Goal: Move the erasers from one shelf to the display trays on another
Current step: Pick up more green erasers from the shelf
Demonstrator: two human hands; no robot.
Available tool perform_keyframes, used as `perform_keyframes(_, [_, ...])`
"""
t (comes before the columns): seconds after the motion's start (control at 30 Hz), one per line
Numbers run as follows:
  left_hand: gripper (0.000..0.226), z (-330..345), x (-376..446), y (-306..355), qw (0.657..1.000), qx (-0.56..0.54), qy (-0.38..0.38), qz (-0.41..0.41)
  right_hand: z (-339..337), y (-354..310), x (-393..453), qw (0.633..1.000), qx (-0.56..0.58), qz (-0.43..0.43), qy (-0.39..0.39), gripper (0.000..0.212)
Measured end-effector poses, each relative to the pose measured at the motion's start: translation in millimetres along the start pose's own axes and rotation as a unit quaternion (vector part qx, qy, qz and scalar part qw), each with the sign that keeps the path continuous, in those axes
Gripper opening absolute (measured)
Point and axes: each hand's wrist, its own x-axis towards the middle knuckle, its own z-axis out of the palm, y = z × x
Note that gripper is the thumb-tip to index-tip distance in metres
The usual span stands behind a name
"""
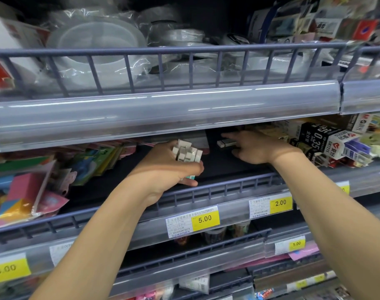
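Erasers (186,150) gripped in left hand (165,167), packets (327,139) beside

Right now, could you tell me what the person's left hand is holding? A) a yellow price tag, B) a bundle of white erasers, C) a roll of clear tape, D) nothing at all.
B: the left hand grips a bundle of white erasers over the dark shelf, while the right hand reaches for a single eraser farther back.
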Motion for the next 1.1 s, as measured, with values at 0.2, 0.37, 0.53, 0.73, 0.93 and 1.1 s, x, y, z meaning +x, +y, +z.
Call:
perform_keyframes(0.2, [0.032,-1.0,1.8,-0.2,1.000,0.003,0.006,0.000,-0.3,1.0,5.4,1.000,0.013,-0.010,0.019,0.039])
perform_keyframes(0.37, [0.033,-0.9,1.1,0.0,1.000,-0.018,0.013,0.007,-2.6,-7.0,-15.1,0.988,0.139,-0.028,0.057,0.022])
perform_keyframes(0.53, [0.035,-0.3,0.0,1.0,0.998,-0.055,0.006,0.009,0.3,-36.0,-46.9,0.906,0.412,-0.073,0.060,0.026])
perform_keyframes(0.73, [0.038,-0.9,-0.9,-0.5,0.997,-0.065,-0.024,0.020,7.3,-65.9,-63.9,0.853,0.511,-0.090,0.047,0.031])
perform_keyframes(0.93, [0.040,-1.5,0.1,-3.1,0.999,-0.022,-0.013,0.027,8.1,-64.4,-69.1,0.854,0.510,-0.091,0.037,0.027])
perform_keyframes(1.1, [0.038,-1.7,0.8,-3.2,1.000,-0.004,-0.007,0.015,-7.6,-25.3,-48.2,0.955,0.259,0.001,0.144,0.029])
